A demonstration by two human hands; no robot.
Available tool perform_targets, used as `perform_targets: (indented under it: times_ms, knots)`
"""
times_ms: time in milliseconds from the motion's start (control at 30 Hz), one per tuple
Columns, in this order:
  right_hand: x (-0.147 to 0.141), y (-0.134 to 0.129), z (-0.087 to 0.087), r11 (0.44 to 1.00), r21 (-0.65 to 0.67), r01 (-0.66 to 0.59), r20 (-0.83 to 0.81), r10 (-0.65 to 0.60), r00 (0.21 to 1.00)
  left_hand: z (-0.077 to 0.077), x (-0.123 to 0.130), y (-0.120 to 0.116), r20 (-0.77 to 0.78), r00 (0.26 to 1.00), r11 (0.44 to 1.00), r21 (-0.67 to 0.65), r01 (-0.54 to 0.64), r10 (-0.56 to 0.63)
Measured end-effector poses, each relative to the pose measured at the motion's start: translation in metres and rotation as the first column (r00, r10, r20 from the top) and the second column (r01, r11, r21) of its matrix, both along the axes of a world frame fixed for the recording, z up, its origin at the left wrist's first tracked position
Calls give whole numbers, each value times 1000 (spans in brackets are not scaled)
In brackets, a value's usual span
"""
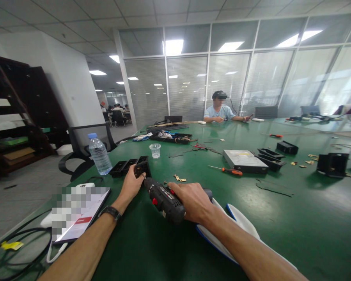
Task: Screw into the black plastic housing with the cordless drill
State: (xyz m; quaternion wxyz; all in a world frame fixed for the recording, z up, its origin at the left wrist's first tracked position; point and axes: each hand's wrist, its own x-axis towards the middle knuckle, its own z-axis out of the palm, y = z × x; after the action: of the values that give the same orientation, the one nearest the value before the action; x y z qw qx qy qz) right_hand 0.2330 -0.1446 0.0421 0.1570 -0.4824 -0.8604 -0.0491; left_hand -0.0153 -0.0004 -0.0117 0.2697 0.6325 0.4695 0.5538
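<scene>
My right hand (194, 201) is wrapped round the grip of a black cordless drill (166, 201) with red buttons. The drill lies level, its chuck pointing away and to the left. My left hand (131, 183), with a dark watch on the wrist, holds a black plastic box (142, 166) by its near corner, right at the drill's tip. Whether the bit touches the box, I cannot tell. More black plastic boxes (119, 168) stand just left of it. Several small brass hinges (179, 178) lie beyond the drill.
A water bottle (100, 154) and a clear cup (155, 150) stand left and ahead. On the right are an optical drive (245, 160), a screwdriver (229, 171) and black boxes (333, 164). A tablet (87, 218) lies at left. Across the table sits another person (219, 111).
</scene>
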Motion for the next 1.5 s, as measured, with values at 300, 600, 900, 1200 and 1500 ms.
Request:
perform_targets:
  times_ms: [300,600,900,1200,1500]
  knots:
    - [-1,-1,0,1000,4,-9,49,9,999,0,0,1,-24,999,1000,-1,-23,23]
    - [-1,-3,4,1000,17,-13,63,12,998,4,1,-2,-131,986,994,7,-107,106]
    - [-2,-3,3,1000,10,-15,64,14,998,7,2,-3,-91,989,993,-11,-114,113]
    - [-1,-5,2,999,36,-26,50,24,998,4,2,0,-128,984,992,6,-128,128]
    - [0,-5,6,999,23,-41,42,40,998,-2,1,4,-73,993,996,-1,-93,92]
